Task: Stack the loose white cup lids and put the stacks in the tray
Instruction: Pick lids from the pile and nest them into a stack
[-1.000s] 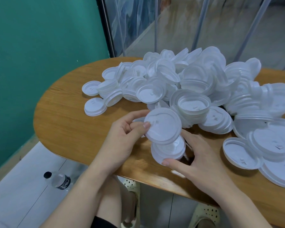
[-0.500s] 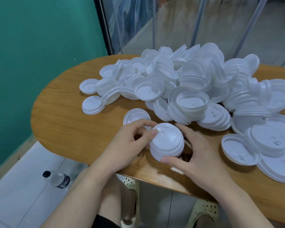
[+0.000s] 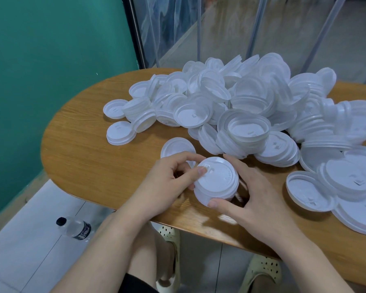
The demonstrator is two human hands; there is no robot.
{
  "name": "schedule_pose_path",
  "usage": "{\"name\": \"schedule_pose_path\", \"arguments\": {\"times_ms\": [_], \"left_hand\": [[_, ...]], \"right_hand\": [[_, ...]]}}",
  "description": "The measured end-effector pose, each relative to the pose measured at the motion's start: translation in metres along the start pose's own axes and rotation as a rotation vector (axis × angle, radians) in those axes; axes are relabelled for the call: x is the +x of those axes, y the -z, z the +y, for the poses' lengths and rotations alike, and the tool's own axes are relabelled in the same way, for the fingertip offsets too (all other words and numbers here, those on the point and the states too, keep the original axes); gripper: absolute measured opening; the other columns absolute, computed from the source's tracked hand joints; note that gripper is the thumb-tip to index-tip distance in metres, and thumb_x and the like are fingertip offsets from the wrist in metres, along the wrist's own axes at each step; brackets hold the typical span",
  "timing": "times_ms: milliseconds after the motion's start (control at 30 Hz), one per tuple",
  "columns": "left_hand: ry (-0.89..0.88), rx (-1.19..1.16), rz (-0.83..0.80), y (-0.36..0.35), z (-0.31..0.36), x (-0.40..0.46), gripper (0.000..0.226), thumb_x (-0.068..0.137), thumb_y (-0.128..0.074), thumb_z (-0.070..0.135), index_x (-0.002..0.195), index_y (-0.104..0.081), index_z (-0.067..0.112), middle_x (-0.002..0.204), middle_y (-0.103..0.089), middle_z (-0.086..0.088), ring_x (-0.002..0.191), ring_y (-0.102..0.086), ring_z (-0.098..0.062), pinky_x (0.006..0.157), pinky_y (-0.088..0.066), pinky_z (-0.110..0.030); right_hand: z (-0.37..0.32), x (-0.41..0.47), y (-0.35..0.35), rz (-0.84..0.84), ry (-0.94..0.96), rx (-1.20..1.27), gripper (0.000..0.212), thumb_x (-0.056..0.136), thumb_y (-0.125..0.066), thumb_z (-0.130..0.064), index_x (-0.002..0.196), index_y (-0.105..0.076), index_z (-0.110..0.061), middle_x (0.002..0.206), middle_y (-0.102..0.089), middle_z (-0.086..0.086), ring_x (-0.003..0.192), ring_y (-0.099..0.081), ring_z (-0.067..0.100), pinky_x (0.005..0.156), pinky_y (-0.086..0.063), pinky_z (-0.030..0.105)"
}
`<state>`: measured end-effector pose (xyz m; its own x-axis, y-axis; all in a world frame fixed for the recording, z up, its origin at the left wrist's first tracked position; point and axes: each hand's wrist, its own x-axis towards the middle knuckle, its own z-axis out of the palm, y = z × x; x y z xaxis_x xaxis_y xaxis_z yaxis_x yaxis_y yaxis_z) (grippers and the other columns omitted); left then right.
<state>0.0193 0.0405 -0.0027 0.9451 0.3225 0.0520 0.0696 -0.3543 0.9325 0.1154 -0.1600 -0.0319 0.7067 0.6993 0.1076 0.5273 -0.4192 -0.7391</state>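
Observation:
A short stack of white cup lids stands on the wooden table near its front edge. My left hand holds the stack from the left, thumb pressing on the top lid. My right hand grips it from the right, thumb at the near rim and fingers round the far side. A single lid lies just behind my left hand. A big heap of loose white lids covers the back and right of the table. No tray is in view.
Larger lids lie at the right front edge. Two separate lids sit at the heap's left end. A teal wall is on the left, glass panels behind. A water bottle lies on the floor below the table.
My left hand has lowered the lid it held up onto the stack and now presses it down. My right hand has closed in around the stack.

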Motion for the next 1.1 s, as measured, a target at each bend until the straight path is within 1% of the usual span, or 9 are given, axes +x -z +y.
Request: {"name": "schedule_pose_path", "arguments": {"times_ms": [133, 267, 367, 500, 567, 633, 767, 967, 1100], "left_hand": [[-0.009, 0.022, 0.004, -0.002, -0.003, 0.001, 0.016, 0.097, -0.068, 0.031, 0.111, -0.075, 0.028, 0.062, -0.062, -0.002, 0.053, -0.051, -0.001, 0.057, -0.037, -0.013], [-0.024, 0.022, 0.006, -0.003, -0.007, 0.002, 0.015, 0.094, -0.07, 0.036, 0.106, -0.076, 0.031, 0.059, -0.059, 0.005, 0.058, -0.055, -0.007, 0.061, -0.042, -0.017], [-0.103, 0.109, 0.068, 0.0, -0.01, 0.002, 0.011, 0.096, -0.07, 0.032, 0.104, -0.075, 0.027, 0.06, -0.058, 0.01, 0.06, -0.054, -0.004, 0.064, -0.042, -0.013], [-0.235, 0.447, 0.177, 0.019, -0.02, 0.005, 0.021, 0.09, -0.071, 0.028, 0.111, -0.074, 0.023, 0.087, -0.06, 0.012, 0.085, -0.056, -0.01, 0.08, -0.04, -0.017], [-0.236, 0.573, 0.126, 0.027, -0.026, 0.005, 0.03, 0.083, -0.073, 0.034, 0.113, -0.072, 0.026, 0.101, -0.059, 0.014, 0.102, -0.051, -0.009, 0.093, -0.036, -0.021], [-0.209, 0.654, 0.081, 0.03, -0.03, 0.005, 0.033, 0.079, -0.074, 0.04, 0.111, -0.072, 0.031, 0.108, -0.057, 0.018, 0.109, -0.046, -0.006, 0.098, -0.029, -0.021], [-0.19, 0.711, 0.106, 0.024, -0.032, 0.01, 0.012, 0.085, -0.08, 0.03, 0.092, -0.071, 0.032, 0.102, -0.056, 0.018, 0.105, -0.042, -0.006, 0.093, -0.026, -0.022], [-0.149, 0.584, 0.169, 0.029, -0.033, 0.008, 0.021, 0.085, -0.081, 0.024, 0.086, -0.061, 0.03, 0.098, -0.058, 0.016, 0.102, -0.046, -0.007, 0.094, -0.034, -0.027], [-0.158, 0.418, 0.248, 0.031, -0.024, 0.004, 0.02, 0.09, -0.077, 0.024, 0.086, -0.058, 0.024, 0.085, -0.062, 0.013, 0.088, -0.055, -0.008, 0.078, -0.041, -0.023]], "right_hand": [[-0.002, 0.0, 0.001, -0.009, 0.01, -0.007, 0.087, 0.068, -0.069, -0.081, 0.146, -0.04, -0.054, 0.127, -0.055, -0.032, 0.123, -0.046, -0.006, 0.094, -0.035, 0.014], [-0.002, -0.001, 0.0, -0.003, -0.015, -0.02, 0.087, 0.066, -0.065, -0.082, 0.145, -0.04, -0.055, 0.129, -0.055, -0.028, 0.125, -0.046, -0.004, 0.098, -0.038, 0.019], [-0.003, -0.001, 0.001, 0.001, -0.007, -0.02, 0.085, 0.068, -0.067, -0.079, 0.144, -0.04, -0.055, 0.128, -0.054, -0.03, 0.124, -0.045, -0.006, 0.1, -0.037, 0.019], [-0.004, -0.002, 0.002, 0.003, -0.024, -0.023, 0.085, 0.07, -0.073, -0.072, 0.146, -0.04, -0.052, 0.128, -0.051, -0.033, 0.125, -0.039, -0.013, 0.096, -0.03, 0.008], [-0.003, -0.002, 0.002, -0.006, -0.029, -0.03, 0.088, 0.069, -0.07, -0.076, 0.147, -0.038, -0.053, 0.131, -0.049, -0.032, 0.127, -0.039, -0.012, 0.097, -0.03, 0.009], [-0.003, -0.002, 0.002, -0.007, -0.029, -0.03, 0.088, 0.067, -0.067, -0.08, 0.146, -0.036, -0.055, 0.13, -0.048, -0.034, 0.127, -0.039, -0.012, 0.097, -0.031, 0.009], [-0.008, -0.002, 0.003, -0.009, -0.025, -0.023, 0.074, 0.069, -0.068, -0.077, 0.133, -0.033, -0.07, 0.124, -0.047, -0.042, 0.123, -0.037, -0.017, 0.093, -0.031, 0.008], [-0.008, -0.003, 0.003, -0.012, -0.029, -0.028, 0.076, 0.071, -0.071, -0.073, 0.136, -0.032, -0.067, 0.126, -0.044, -0.042, 0.122, -0.034, -0.02, 0.092, -0.028, 0.005], [-0.008, -0.002, 0.003, -0.008, -0.022, -0.01, 0.071, 0.072, -0.074, -0.069, 0.131, -0.034, -0.07, 0.124, -0.045, -0.042, 0.12, -0.036, -0.021, 0.091, -0.028, 0.002]]}}
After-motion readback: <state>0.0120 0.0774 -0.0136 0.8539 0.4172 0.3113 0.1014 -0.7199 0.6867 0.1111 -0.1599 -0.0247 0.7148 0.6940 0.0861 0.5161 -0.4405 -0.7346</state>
